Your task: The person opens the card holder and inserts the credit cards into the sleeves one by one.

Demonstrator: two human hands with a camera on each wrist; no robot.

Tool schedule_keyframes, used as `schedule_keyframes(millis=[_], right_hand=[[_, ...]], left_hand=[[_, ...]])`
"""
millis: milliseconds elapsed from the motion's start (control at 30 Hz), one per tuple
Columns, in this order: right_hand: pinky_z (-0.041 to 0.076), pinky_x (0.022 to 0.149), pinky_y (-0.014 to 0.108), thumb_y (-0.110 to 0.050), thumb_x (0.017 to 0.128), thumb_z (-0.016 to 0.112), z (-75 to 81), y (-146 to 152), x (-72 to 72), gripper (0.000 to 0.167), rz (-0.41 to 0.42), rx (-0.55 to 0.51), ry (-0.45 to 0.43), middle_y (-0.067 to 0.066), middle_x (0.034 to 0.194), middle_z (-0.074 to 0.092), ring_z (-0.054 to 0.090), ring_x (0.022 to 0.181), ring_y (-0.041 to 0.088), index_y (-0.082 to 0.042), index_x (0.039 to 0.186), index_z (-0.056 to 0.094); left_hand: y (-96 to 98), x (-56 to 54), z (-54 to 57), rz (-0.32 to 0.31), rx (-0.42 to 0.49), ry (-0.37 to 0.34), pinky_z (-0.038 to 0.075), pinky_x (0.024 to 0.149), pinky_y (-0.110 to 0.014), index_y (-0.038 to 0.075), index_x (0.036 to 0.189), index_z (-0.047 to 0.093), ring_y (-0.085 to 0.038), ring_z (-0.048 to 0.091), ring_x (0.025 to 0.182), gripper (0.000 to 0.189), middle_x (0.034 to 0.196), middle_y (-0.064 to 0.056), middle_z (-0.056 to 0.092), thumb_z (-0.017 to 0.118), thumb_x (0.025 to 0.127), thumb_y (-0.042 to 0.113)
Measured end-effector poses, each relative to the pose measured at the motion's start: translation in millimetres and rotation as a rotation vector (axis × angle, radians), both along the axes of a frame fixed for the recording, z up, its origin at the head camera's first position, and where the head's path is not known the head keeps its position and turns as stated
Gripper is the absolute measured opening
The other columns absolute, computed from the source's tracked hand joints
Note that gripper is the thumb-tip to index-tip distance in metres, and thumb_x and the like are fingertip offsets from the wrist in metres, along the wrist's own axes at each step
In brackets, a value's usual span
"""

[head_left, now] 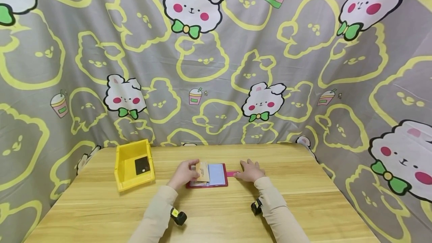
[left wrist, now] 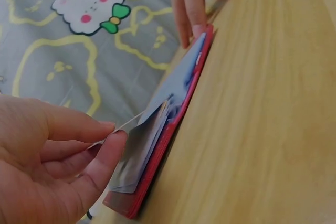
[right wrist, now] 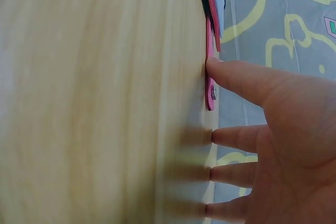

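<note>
Evidently the tan card (head_left: 203,171) is in the left hand's (head_left: 185,174) pinch, over the left half of the open red card holder (head_left: 225,173).
Thumb and fingers nip the card's left edge, so it extends rightward from the grip, tilted up off the sleeves; whether it is loose or inside a sleeve I cannot tell. The holder lies flat on the wooden table (head_left: 209,216), its long axis running left to right, with the pink strap (head_left: 231,174) continuing that line to the right. The right hand (head_left: 250,170) grasps nothing: fingers spread, thumb resting on the strap. Well to the left, nearer the left hand, the yellow bin (head_left: 119,173) holds a black card (head_left: 142,165).
</note>
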State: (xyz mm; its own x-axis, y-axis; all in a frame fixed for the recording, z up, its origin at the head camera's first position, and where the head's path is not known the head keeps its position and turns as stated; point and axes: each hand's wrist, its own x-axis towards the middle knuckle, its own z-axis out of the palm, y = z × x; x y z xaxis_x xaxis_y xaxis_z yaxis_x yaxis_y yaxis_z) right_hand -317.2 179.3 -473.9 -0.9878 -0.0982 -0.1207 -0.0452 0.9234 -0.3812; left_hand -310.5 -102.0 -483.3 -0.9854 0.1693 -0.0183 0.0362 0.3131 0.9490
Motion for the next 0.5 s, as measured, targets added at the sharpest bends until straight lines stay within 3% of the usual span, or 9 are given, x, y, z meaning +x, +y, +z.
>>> schedule_keyframes(millis=[267,500], right_hand=[[0.027,0.101,0.077,-0.046,0.086,0.066,-1.2,0.1,-0.9,0.073,-0.004,0.010,-0.008,0.026,0.155,0.031,0.021,0.141,0.057,-0.010,0.146,0.044],[0.029,0.099,0.077,-0.047,0.086,0.066,-2.5,0.3,-1.8,0.072,0.001,0.022,-0.003,0.026,0.154,0.032,0.022,0.140,0.057,-0.011,0.146,0.045]], left_hand=[[6.3,2.0,-5.3,0.014,-0.046,-0.007,0.059,0.061,-0.032,-0.008,0.138,0.048,-0.020,0.068,0.069,0.063,0.136,-0.032,0.053,0.064,0.077,-0.013],[13.8,4.9,-1.9,0.038,-0.085,0.003,0.059,0.060,-0.029,-0.010,0.139,0.044,-0.025,0.067,0.089,0.069,0.135,-0.034,0.051,0.068,0.074,-0.013]])
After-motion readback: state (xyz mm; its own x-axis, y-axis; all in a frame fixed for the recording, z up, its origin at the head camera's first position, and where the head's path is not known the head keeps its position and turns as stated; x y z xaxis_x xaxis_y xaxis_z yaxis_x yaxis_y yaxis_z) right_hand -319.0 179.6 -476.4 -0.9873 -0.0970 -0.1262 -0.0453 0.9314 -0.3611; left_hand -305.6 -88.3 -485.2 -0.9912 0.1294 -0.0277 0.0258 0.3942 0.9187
